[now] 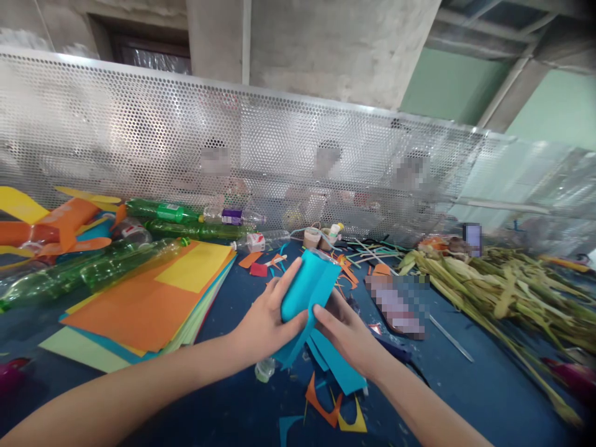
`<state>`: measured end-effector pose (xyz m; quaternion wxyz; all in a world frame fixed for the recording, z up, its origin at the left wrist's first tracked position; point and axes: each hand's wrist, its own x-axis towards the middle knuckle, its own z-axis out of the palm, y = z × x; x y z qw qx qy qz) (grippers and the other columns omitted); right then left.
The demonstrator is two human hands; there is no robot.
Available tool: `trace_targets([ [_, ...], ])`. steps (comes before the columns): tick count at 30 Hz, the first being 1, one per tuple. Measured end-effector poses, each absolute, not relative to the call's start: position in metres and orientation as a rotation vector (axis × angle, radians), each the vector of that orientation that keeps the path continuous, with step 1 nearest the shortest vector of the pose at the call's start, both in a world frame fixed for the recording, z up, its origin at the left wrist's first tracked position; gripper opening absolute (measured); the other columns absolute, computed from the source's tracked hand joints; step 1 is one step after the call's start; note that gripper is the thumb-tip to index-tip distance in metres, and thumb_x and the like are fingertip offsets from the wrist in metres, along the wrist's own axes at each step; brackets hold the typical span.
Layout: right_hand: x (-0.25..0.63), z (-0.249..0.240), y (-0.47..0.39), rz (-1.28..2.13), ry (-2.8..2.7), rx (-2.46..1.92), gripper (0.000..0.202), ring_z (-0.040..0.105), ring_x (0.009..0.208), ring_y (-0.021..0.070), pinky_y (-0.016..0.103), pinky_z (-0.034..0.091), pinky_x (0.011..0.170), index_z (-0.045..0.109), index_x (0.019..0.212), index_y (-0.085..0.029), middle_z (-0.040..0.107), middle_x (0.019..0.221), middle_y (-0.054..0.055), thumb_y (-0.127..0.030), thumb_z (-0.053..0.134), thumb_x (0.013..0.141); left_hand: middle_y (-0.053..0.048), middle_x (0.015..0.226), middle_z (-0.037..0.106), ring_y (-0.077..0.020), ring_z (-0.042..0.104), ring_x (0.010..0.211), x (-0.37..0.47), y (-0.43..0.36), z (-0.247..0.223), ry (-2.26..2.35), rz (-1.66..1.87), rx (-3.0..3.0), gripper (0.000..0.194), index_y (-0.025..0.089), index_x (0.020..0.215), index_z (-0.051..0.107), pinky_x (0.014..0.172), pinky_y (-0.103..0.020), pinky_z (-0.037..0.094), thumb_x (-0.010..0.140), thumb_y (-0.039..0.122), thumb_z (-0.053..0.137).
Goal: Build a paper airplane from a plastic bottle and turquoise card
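Over dark-blue tabletop (223, 410), hands (270, 316) curl around blue paper (307, 282).

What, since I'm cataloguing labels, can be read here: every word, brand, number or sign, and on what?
No text is legible.
Green bottle label: too blurred.
Purple bottle label: too blurred.
Red-and-white bottle label: too small and blurred.
Lying phone: pixelated.

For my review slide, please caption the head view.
Left hand and right hand hold folded blue paper over a dark blue table, coloured sheets stacked to the left.
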<state>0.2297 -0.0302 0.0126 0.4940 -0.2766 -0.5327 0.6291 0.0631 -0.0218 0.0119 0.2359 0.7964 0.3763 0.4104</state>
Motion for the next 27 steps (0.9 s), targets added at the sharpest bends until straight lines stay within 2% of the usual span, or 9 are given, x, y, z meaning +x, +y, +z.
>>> trace_targets([
  [4, 0.230, 0.014, -0.031, 1.565, -1.260, -0.634, 0.045, 0.052, 0.110, 0.0191, 0.037, 0.045, 0.091, 0.045, 0.121, -0.035, 0.058, 0.118, -0.001, -0.029, 0.061, 0.079, -0.010, 0.124, 0.032, -0.0253, 0.054, 0.097, 0.063, -0.027, 0.015, 1.103, 1.084, 2.302, 0.060, 0.037, 0.139, 0.010, 0.083, -0.046, 0.046, 0.087, 0.040, 0.039],
  [7, 0.230, 0.012, -0.030, 1.583, -1.229, -0.643, 0.046, 0.053, 0.108, 0.0179, 0.036, 0.046, 0.090, 0.043, 0.122, -0.034, 0.059, 0.116, -0.001, -0.027, 0.061, 0.080, -0.010, 0.123, 0.032, -0.0243, 0.055, 0.094, 0.065, -0.030, 0.019, 1.116, 1.022, 2.315, 0.054, 0.037, 0.139, 0.008, 0.081, -0.046, 0.047, 0.090, 0.040, 0.030],
  [14, 0.226, 0.010, -0.030, 1.530, -1.173, -0.665, 0.042, 0.053, 0.109, 0.0182, 0.036, 0.043, 0.093, 0.048, 0.115, -0.030, 0.059, 0.117, 0.000, -0.026, 0.064, 0.076, -0.008, 0.128, 0.039, -0.0267, 0.050, 0.105, 0.069, -0.024, 0.017, 1.109, 1.016, 2.247, 0.049, 0.035, 0.139, 0.012, 0.093, -0.050, 0.038, 0.092, 0.040, 0.023],
  [17, 0.224, 0.015, -0.030, 1.498, -1.098, -0.698, 0.040, 0.058, 0.100, 0.0182, 0.036, 0.045, 0.090, 0.053, 0.108, -0.028, 0.062, 0.111, 0.000, -0.025, 0.069, 0.071, -0.010, 0.134, 0.034, -0.0297, 0.042, 0.115, 0.068, -0.021, 0.017, 1.015, 1.029, 2.190, 0.060, 0.032, 0.140, 0.006, 0.097, -0.054, 0.033, 0.089, 0.043, 0.035],
  [19, 0.227, 0.018, -0.027, 1.495, -1.034, -0.725, 0.038, 0.062, 0.091, 0.0185, 0.035, 0.050, 0.082, 0.056, 0.102, -0.027, 0.065, 0.105, 0.000, -0.025, 0.072, 0.068, -0.013, 0.137, 0.031, -0.0319, 0.036, 0.120, 0.064, -0.021, 0.020, 0.889, 1.024, 2.121, 0.079, 0.029, 0.141, -0.001, 0.096, -0.054, 0.034, 0.082, 0.044, 0.050],
  [22, 0.237, 0.020, -0.018, 1.457, -0.927, -0.736, 0.031, 0.064, 0.081, 0.0179, 0.033, 0.053, 0.072, 0.058, 0.094, -0.025, 0.068, 0.094, -0.001, -0.025, 0.072, 0.067, -0.017, 0.136, 0.031, -0.0320, 0.042, 0.117, 0.056, -0.022, 0.020, 0.732, 0.990, 1.945, 0.102, 0.028, 0.140, -0.006, 0.090, -0.050, 0.042, 0.070, 0.040, 0.067],
  [24, 0.243, 0.019, -0.011, 1.437, -0.871, -0.715, 0.026, 0.064, 0.078, 0.0171, 0.032, 0.053, 0.070, 0.059, 0.090, -0.024, 0.068, 0.085, -0.002, -0.025, 0.072, 0.067, -0.016, 0.137, 0.030, -0.0308, 0.045, 0.114, 0.052, -0.024, 0.016, 0.689, 0.955, 1.881, 0.105, 0.030, 0.140, -0.002, 0.090, -0.049, 0.043, 0.066, 0.036, 0.072],
  [27, 0.245, 0.016, -0.006, 1.442, -0.821, -0.702, 0.025, 0.063, 0.077, 0.0168, 0.032, 0.053, 0.069, 0.059, 0.089, -0.024, 0.068, 0.081, -0.003, -0.025, 0.072, 0.067, -0.013, 0.140, 0.026, -0.0319, 0.040, 0.119, 0.051, -0.025, 0.004, 0.756, 0.961, 1.929, 0.103, 0.032, 0.140, 0.006, 0.094, -0.051, 0.040, 0.062, 0.036, 0.074],
])
